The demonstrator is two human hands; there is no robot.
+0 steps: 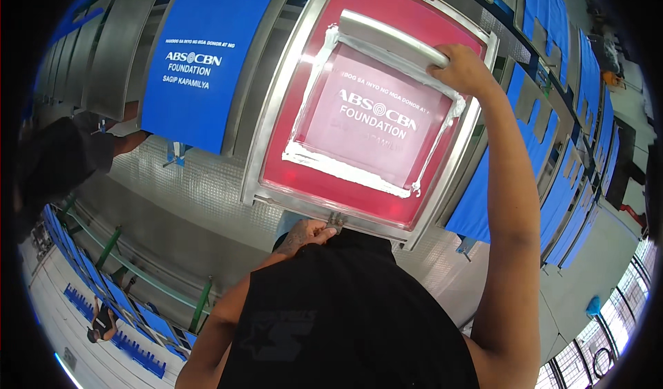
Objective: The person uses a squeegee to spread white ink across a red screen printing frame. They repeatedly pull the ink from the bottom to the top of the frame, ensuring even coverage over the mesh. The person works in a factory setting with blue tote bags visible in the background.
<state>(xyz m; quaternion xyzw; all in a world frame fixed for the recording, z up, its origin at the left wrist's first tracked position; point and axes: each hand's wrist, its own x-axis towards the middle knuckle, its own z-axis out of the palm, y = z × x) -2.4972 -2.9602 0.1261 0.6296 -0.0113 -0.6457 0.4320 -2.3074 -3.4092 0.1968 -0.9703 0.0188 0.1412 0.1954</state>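
In front of me a screen-printing frame (289, 92) with a metal rim lies over a flat board. Its mesh (394, 211) is red, with a paler rectangle showing white lettering and a round emblem. Thick white ink (345, 173) lines that rectangle. A long pale squeegee (387, 36) rests across the far side of the inked area. My right hand (463, 70) is closed round its right end. At the near edge of the frame, the fingers of my left hand (309, 235) pinch a small metal clamp (335, 221).
Left of the frame, a blue printed bag (207, 16) lies on a metal board. A co-worker's dark sleeve (69, 150) is beside it. More blue bags (532, 130) lie on boards to the right. A green rail (138, 264) runs at lower left.
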